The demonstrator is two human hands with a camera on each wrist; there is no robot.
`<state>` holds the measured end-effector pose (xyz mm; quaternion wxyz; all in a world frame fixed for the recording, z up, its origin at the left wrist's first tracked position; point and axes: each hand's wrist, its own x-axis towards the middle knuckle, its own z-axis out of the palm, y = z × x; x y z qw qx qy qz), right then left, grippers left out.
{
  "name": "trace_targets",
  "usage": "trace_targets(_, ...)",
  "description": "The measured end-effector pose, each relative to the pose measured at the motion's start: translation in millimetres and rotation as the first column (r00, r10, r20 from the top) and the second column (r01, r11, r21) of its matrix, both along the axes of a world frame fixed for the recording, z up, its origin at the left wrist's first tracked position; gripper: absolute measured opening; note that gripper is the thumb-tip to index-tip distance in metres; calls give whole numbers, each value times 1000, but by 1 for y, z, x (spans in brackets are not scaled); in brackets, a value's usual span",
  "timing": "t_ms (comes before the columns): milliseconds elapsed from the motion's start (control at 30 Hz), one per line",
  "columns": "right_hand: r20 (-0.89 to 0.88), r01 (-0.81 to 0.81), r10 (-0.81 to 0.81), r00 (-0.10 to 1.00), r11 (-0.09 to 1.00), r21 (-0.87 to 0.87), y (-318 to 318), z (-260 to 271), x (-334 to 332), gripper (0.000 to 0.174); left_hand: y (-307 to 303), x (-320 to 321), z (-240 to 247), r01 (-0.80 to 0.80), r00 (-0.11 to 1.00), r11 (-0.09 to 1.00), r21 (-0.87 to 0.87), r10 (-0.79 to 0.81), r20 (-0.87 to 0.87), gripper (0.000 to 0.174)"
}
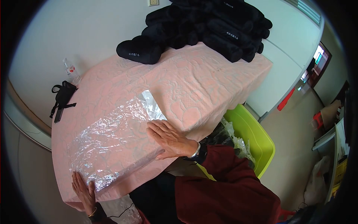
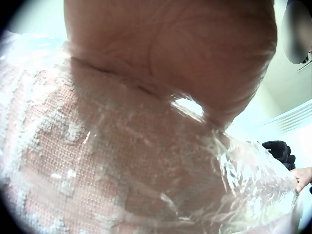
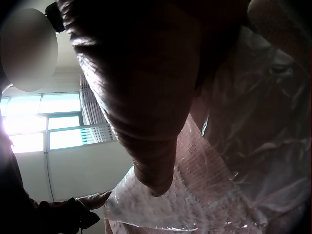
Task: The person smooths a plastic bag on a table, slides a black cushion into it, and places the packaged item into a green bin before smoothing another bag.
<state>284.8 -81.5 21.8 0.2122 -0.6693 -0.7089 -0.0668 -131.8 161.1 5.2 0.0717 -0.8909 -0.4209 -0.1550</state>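
Observation:
A long clear plastic bag (image 1: 112, 138) lies flat on the pink patterned cloth, its white strip (image 1: 152, 106) at the upper right end. My right hand (image 1: 169, 140) rests on the bag beside that strip, fingers straight. At the bag's lower left end, my left hand (image 1: 85, 192) lies with straight fingers on its edge. The left wrist view shows the palm (image 2: 170, 53) against the clear film (image 2: 146, 185). In the right wrist view a dark finger or thumb (image 3: 156, 165) is over the film (image 3: 195, 209); the other fingers cannot be made out.
Black cushions (image 1: 231, 33) are piled at the table's back. A bottle (image 1: 70, 69) and a black strapped item (image 1: 64, 95) are by the wall at left. Below the table's right edge, a green bin (image 1: 261, 149) holds plastic and dark items.

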Motion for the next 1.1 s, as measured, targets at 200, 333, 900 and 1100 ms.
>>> trace_targets(200, -130, -69, 61, 990, 996, -56, -3, 11, 7, 102, -1, 1, 4, 31, 999, 1000, -4, -31, 16, 76)
trace_targets(333, -524, -156, 143, 840, 988, 19, 2, 16, 28, 92, -9, 5, 18, 79, 996, 997, -25, -78, 40, 75)
trace_targets(900, 17, -41, 45, 999, 975, -220, 55, 12, 7, 96, -92, 151, 40, 487, 871, 873, -39, -481, 101, 92)
trace_targets(1100, 3, -72, 75, 997, 962, -263, 49, 15, 18, 98, -89, 188, 18, 585, 811, 805, -99, -582, 66, 94)
